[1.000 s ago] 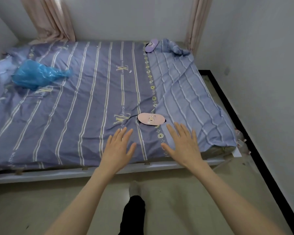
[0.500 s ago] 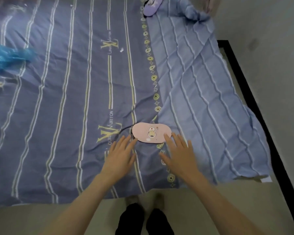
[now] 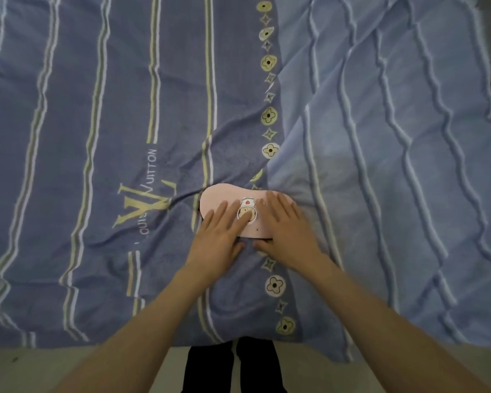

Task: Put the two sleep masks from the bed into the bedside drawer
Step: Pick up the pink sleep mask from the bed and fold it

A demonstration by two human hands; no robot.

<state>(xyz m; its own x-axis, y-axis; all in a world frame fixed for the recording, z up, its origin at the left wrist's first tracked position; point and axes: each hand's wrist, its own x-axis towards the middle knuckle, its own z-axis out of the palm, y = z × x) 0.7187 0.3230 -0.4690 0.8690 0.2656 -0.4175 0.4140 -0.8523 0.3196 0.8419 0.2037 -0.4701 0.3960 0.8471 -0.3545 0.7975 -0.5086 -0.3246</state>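
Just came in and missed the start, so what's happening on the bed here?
A person leans over the striped bedcover with both hands laid flat, fingers spread, on a pink sleep mask. The left hand covers its left part, the right hand its right part. The mask lies flat on the cover, not yet lifted. No second mask or drawer is in view.

Below me the bed (image 3: 68, 109) fills nearly everything, its striped purple-blue cover (image 3: 394, 165) rumpled (wavier rightward); pale floor (image 3: 40, 370) borders its near edge.
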